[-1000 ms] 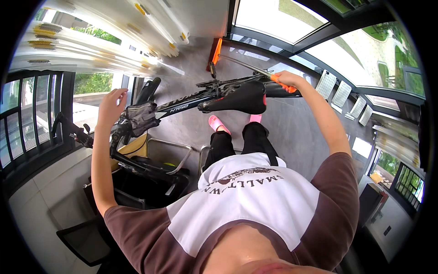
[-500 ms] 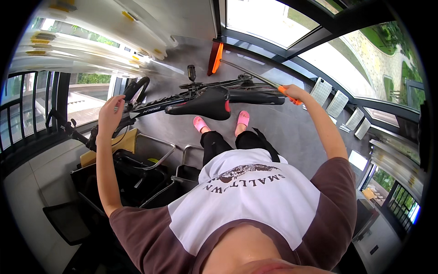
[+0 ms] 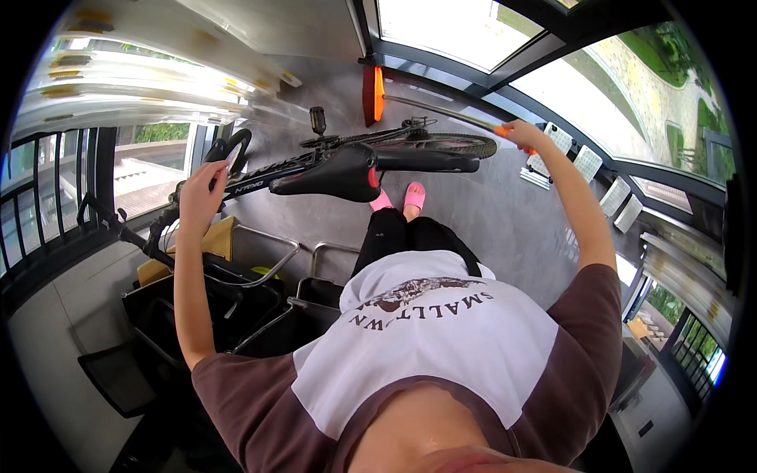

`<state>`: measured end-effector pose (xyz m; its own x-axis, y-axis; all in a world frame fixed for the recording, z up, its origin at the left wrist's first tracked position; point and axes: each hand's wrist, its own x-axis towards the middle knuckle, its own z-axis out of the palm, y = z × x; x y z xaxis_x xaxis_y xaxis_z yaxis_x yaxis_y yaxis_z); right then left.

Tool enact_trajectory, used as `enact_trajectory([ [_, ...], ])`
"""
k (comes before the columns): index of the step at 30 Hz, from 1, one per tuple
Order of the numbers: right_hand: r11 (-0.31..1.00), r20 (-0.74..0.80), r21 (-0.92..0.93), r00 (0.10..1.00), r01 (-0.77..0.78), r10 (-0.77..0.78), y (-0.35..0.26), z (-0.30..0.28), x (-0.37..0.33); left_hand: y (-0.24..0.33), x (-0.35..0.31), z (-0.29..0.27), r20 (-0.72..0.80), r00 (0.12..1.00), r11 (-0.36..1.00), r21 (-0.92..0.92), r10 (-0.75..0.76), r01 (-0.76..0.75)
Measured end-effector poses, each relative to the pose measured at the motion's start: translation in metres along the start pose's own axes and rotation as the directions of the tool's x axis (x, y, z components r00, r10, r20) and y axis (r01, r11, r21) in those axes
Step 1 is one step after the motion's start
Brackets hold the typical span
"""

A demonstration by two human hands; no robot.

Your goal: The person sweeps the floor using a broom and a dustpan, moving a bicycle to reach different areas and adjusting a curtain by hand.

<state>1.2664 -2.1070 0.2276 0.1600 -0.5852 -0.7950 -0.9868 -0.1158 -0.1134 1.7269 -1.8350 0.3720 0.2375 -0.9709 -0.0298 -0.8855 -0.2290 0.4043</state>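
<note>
My right hand (image 3: 520, 135) is wrapped round the orange grip of a long-handled broom. The broom's metal handle (image 3: 441, 113) slants to the far left, ending in an orange head (image 3: 378, 93) with dark bristles, on the grey floor. A black bicycle (image 3: 323, 175) stands across in front of me, its saddle toward my body. My left hand (image 3: 202, 193) is by the front of its frame, the fingers curled. A small pale spot shows by the fingertips, but whatever the fingers hold is hidden.
Pink slippers (image 3: 415, 194) are on my feet beside the bicycle. Black chairs (image 3: 236, 303) with metal tube frames and a cardboard piece (image 3: 218, 239) crowd the near left. Windows line the far right, with white slatted pieces (image 3: 587, 164) below. Curtains (image 3: 142, 87) hang at the far left.
My left hand has shifted slightly right, its fingers now more curled. My right hand has moved a little farther away with the broom. The bicycle saddle appears farther left, and my feet are closer together.
</note>
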Motion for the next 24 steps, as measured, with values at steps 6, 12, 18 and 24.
enact_trajectory([
  [6, 0.982, -0.090, -0.178, 0.993, 0.063, -0.080, -0.005, -0.037, 0.006, -0.003, 0.008, 0.011, 0.015, 0.999, 0.997, -0.059, 0.040, -0.039],
  [12, 0.903, -0.126, -0.414, 0.976, 0.113, -0.180, -0.011, -0.075, -0.004, 0.021, 0.002, 0.015, 0.049, 0.999, 0.999, -0.033, 0.005, -0.003],
  [18, 0.861, -0.106, -0.499, 0.979, 0.099, -0.174, 0.020, -0.089, 0.022, 0.052, -0.005, 0.036, -0.028, 0.997, 0.994, -0.083, -0.070, 0.068],
  [24, 0.813, -0.095, -0.566, 0.968, 0.139, -0.232, 0.063, -0.105, 0.023, 0.090, -0.007, 0.066, -0.073, 0.995, 0.993, -0.095, -0.075, 0.068],
])
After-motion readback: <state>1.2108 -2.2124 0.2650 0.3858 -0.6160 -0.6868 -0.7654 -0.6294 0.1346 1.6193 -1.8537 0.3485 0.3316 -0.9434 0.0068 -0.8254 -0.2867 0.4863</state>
